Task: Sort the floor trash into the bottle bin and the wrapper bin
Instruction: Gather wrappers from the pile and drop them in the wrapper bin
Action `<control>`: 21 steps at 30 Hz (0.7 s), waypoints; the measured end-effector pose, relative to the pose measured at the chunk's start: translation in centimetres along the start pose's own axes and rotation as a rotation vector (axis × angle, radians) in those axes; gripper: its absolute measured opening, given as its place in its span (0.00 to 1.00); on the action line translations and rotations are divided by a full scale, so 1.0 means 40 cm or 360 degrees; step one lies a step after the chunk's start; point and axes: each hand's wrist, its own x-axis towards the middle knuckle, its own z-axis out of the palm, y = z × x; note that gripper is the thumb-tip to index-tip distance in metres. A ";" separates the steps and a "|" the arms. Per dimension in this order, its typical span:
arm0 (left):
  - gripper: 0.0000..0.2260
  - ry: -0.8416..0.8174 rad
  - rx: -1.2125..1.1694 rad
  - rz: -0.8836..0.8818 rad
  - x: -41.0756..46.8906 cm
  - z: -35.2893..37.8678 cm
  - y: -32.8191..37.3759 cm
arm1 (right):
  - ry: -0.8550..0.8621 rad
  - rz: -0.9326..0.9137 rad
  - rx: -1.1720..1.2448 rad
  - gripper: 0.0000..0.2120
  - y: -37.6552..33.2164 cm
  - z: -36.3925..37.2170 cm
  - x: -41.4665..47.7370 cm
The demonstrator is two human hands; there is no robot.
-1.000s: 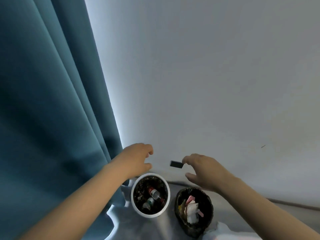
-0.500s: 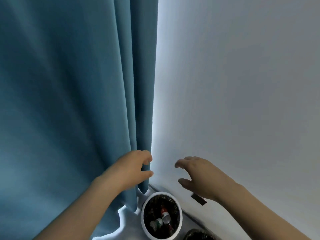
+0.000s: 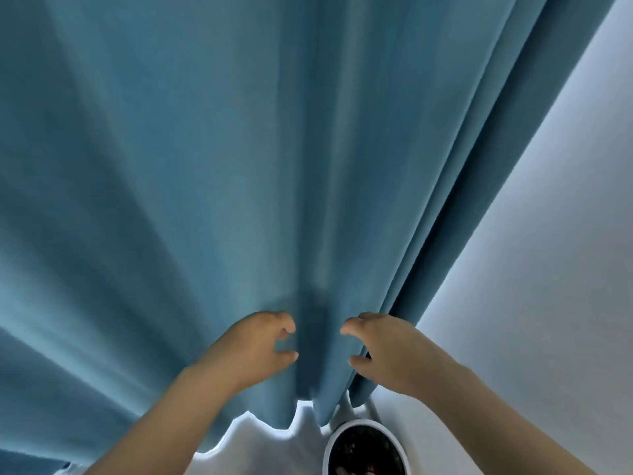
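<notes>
L hand [image 3: 253, 351] & R hand [image 3: 387, 351] hover loose-curled by curtain [image 3: 239, 166].

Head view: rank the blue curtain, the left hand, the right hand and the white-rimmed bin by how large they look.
1. blue curtain, fills most of the frame.
2. left hand and right hand, about alike; not ranked.
3. white-rimmed bin, cut off by the bottom edge and farther away than the hands, so unsure.

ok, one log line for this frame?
left hand: empty, fingers loosely curled | right hand: empty, fingers loosely curled | both in front of blue curtain | white bin: bottom edge, partly cut off
</notes>
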 end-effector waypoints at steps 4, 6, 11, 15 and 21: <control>0.15 0.0140 -0.0062 -0.0185 -0.087 -0.045 -0.107 | -0.0036 -0.0242 -0.0145 0.20 -0.124 -0.011 0.088; 0.15 0.0194 -0.0098 -0.0278 -0.141 -0.067 -0.172 | -0.0038 -0.0364 -0.0203 0.19 -0.203 -0.010 0.132; 0.15 0.0344 -0.0148 -0.0555 -0.322 -0.120 -0.356 | -0.0100 -0.0623 -0.0220 0.21 -0.444 0.014 0.225; 0.16 0.0448 -0.0204 -0.0785 -0.489 -0.151 -0.488 | -0.0131 -0.0861 -0.0257 0.21 -0.651 0.049 0.279; 0.15 0.0589 -0.0238 -0.1092 -0.735 -0.152 -0.642 | -0.0253 -0.1200 -0.0338 0.20 -0.961 0.129 0.313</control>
